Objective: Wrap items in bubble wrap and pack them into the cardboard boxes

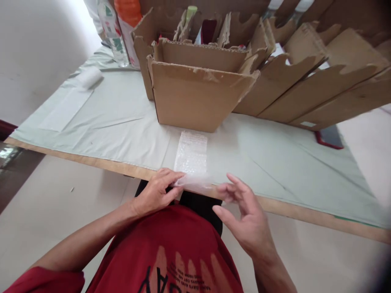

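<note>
A strip of clear bubble wrap (192,150) lies on the cloth at the table's front edge. Its near end is folded or rolled up at the edge and looks blurred. My left hand (159,187) pinches the left side of that near end between thumb and fingers. To the right of the wrap, my right hand (244,211) is held apart from it with thumb and fingers spread, nothing between them. Whether anything is inside the folded end I cannot tell.
A cardboard box (195,93) stands just beyond the wrap, with several cardboard holders (293,81) behind and to its right. A white roll (88,77) with a trailing strip lies at left, near bottles (114,36). A red-edged phone-like object (330,137) lies at right.
</note>
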The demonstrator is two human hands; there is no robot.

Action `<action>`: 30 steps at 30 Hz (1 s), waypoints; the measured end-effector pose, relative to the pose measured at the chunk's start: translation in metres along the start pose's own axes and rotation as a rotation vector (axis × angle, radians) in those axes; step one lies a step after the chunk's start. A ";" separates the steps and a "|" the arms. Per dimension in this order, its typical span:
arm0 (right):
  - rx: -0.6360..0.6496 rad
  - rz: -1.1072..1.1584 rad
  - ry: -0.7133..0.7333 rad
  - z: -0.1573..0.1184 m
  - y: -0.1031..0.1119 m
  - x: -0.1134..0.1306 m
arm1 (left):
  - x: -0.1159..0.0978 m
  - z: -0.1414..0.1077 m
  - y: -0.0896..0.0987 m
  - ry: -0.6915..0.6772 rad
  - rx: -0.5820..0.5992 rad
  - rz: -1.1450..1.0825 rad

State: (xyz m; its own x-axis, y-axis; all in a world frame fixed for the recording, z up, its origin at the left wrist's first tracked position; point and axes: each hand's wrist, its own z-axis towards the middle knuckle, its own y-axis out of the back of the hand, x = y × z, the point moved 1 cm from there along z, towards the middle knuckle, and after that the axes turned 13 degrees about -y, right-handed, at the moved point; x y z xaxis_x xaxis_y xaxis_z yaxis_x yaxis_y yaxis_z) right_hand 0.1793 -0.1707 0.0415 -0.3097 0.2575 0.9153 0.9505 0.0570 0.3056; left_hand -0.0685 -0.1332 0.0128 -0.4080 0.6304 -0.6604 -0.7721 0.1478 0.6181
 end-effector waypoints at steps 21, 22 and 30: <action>-0.266 -0.617 0.258 0.047 -0.040 0.006 | -0.002 0.009 -0.012 0.241 -0.040 0.475; -0.321 -0.641 0.336 0.041 -0.037 0.007 | -0.002 0.012 -0.011 0.263 -0.018 0.462; -0.014 -0.908 0.598 0.028 -0.045 0.011 | -0.002 0.017 0.002 0.274 0.061 0.407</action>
State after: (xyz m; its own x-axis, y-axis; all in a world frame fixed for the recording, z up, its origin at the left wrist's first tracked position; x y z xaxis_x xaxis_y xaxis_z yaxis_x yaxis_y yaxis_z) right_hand 0.1343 -0.1435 0.0301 -0.8634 -0.3862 0.3246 0.3609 -0.0232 0.9323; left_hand -0.0609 -0.1211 0.0222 -0.7901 0.4236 -0.4431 -0.4967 -0.0190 0.8677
